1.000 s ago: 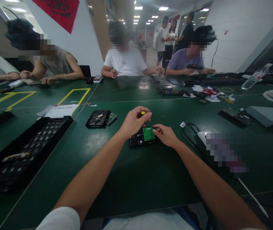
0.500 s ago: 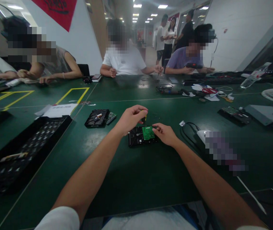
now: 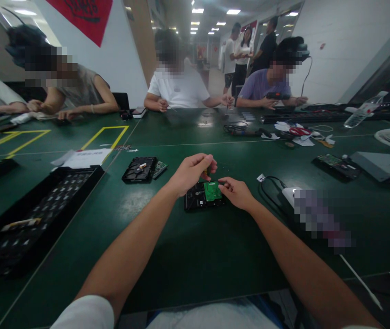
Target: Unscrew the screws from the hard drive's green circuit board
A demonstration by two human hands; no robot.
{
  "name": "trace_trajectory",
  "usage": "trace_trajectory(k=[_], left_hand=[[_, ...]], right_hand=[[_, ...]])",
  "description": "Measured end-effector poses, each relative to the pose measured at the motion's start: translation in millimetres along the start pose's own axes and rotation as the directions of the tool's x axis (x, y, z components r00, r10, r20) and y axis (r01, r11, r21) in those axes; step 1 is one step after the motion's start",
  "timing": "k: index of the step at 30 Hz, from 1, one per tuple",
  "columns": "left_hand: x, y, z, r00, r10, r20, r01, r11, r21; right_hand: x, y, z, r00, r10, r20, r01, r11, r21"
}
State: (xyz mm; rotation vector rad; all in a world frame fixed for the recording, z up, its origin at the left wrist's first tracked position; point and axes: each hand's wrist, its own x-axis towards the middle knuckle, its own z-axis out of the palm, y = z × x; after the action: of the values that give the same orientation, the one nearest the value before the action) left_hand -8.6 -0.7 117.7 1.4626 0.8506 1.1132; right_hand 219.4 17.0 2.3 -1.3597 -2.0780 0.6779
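Head view, watched from my remote seat: over the last second the left hand point(image 3: 193, 171) has turned its fingers around the tool point(image 3: 209, 172), and the yellow top that showed plainly is now mostly covered by them. That hand is closed on the tool; the tip is hidden, so I cannot tell what it touches. The right hand point(image 3: 238, 193) has stayed put, loosely curled with its fingertips at the right end of the drive point(image 3: 192, 201); whether it grips or merely rests there I cannot tell. Since the drive has hardly shifted, I judge the work to be mid-step, the tool being twisted over much the same spot.

The drive lies flat on the table point(image 3: 167, 256), just below the centre of the frame. It is black, with a green board point(image 3: 212, 192) covering much of its right half and a small white label point(image 3: 201, 202) left of that.
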Motion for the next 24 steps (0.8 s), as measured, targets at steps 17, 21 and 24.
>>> trace_trajectory(k=[17,21,24], left_hand=[[-0.7,-1.0,-5.4,0.998,0.012,-0.063,0.005,0.964,0.266],[-1.1,-1.0,-2.1,0.997,-0.037,-0.060,0.045,0.988,0.149],[-1.1,0.4,-1.5,0.998,-0.067,0.014,0.067,0.997,0.030]], right_hand=[[-0.5,0.4,0.7,1.000,0.005,0.005,-0.005,1.000,0.010],[-0.8,-0.5,-0.3,1.000,-0.003,0.010,0.003,1.000,0.012],[-0.6,-1.1,-0.7,1.000,-0.006,0.007,0.006,1.000,0.017]])
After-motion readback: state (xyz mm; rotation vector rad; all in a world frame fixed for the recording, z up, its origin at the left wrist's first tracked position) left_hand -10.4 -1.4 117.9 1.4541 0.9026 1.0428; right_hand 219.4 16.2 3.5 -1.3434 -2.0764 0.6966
